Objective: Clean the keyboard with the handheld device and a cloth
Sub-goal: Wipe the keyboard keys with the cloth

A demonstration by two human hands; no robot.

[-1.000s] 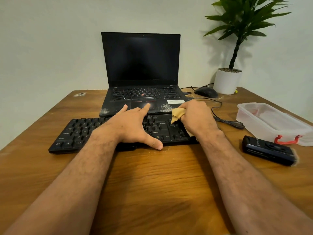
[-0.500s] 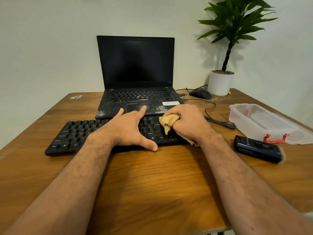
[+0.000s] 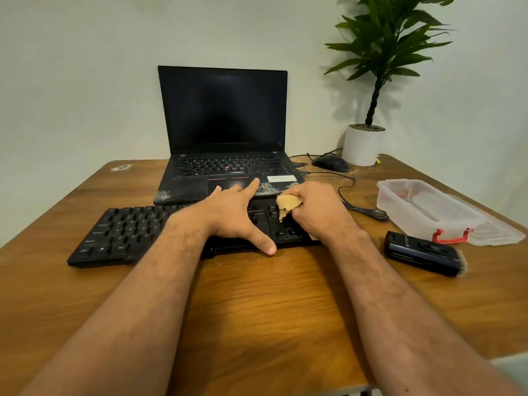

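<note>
A black keyboard (image 3: 123,232) lies across the wooden table (image 3: 257,310) in front of the laptop. My left hand (image 3: 231,215) rests flat on its middle, fingers spread and straight, thumb down at the front edge. My right hand (image 3: 317,210) grips a crumpled tan cloth (image 3: 287,205) and presses it on the keys at the keyboard's right end. The handheld device (image 3: 423,252), a black bar with a small brush at one end, lies on the table to the right of my right forearm, untouched.
An open black laptop (image 3: 225,132) stands just behind the keyboard. A clear plastic box (image 3: 428,212) with a red clip sits at the right. A mouse (image 3: 331,162), its cable (image 3: 365,211) and a potted plant (image 3: 364,144) occupy the back right corner.
My right hand with the cloth has shifted a little left and back across the keys. My left hand stays planted on the keyboard. The camera has tilted.
</note>
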